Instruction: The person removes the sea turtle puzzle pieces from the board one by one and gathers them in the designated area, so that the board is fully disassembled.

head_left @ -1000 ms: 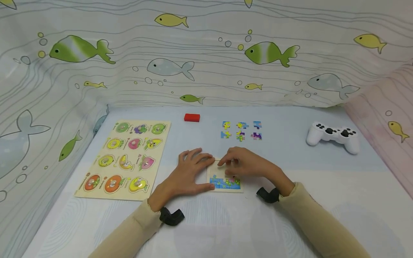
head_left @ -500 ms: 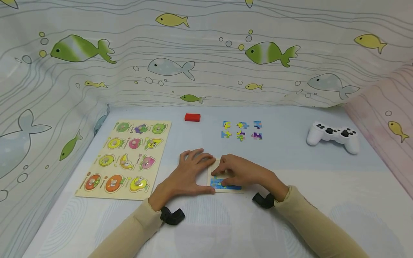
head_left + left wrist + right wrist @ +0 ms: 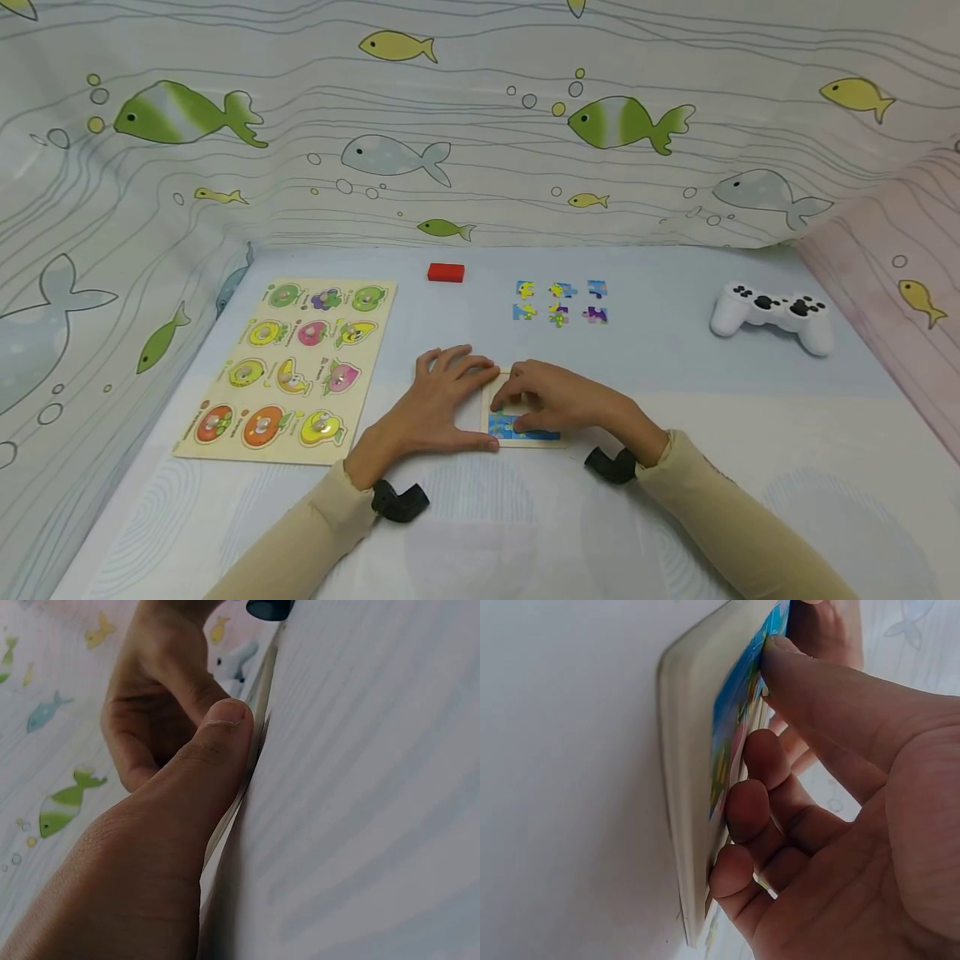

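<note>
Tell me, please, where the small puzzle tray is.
In the head view, the small puzzle tray lies slightly right of and below centre, with the left hand at its left edge and the right hand over it.

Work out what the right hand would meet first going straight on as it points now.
Crossing the wooden board beneath it, the right hand would probably meet the left hand first, though depth is unclear.

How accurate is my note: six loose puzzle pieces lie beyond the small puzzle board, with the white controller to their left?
Not quite: the white controller is to the right of the six loose puzzle pieces, as the head view shows. They do lie beyond the small puzzle board.
</note>
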The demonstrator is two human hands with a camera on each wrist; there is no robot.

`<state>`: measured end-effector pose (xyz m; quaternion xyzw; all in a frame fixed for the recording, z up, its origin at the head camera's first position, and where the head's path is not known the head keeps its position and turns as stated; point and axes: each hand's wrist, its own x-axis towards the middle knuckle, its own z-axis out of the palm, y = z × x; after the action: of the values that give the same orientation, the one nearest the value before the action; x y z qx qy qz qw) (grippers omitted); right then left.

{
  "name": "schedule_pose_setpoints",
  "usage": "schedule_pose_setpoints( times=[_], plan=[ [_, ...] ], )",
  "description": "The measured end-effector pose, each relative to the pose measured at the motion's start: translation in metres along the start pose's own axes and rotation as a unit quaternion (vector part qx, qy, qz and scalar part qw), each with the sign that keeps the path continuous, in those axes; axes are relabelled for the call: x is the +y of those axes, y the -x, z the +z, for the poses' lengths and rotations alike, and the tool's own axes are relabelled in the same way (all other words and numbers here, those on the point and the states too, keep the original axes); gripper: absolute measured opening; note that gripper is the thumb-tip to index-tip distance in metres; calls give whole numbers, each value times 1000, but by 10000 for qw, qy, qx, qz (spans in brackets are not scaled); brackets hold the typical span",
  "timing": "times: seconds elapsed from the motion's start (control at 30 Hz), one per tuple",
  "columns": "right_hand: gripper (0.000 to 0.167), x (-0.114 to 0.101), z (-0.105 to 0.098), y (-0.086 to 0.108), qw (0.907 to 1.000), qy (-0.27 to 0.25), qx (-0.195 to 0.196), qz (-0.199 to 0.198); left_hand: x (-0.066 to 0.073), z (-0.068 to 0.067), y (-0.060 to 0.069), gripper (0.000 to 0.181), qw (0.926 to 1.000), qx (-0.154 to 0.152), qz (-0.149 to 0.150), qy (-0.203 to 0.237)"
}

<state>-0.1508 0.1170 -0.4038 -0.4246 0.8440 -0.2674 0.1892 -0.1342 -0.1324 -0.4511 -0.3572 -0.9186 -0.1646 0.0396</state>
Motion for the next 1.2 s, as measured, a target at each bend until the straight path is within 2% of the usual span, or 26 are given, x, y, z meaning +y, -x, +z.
schedule_pose_setpoints(
  times=[0.47, 0.73, 1.2],
  plan=[
    [28, 4, 2, 0, 9979, -540, 171, -309, 0, -1, 0, 97, 10000, -71, -46, 52],
    [23, 2, 3, -4, 9949, -966, 163, -232, 1, -1, 0, 99, 9998, -176, -122, 53],
    [18, 8, 5, -5, 9872, -1542, 159, -368, 1, -2, -1, 98, 9999, -116, -81, 60]
  ],
)
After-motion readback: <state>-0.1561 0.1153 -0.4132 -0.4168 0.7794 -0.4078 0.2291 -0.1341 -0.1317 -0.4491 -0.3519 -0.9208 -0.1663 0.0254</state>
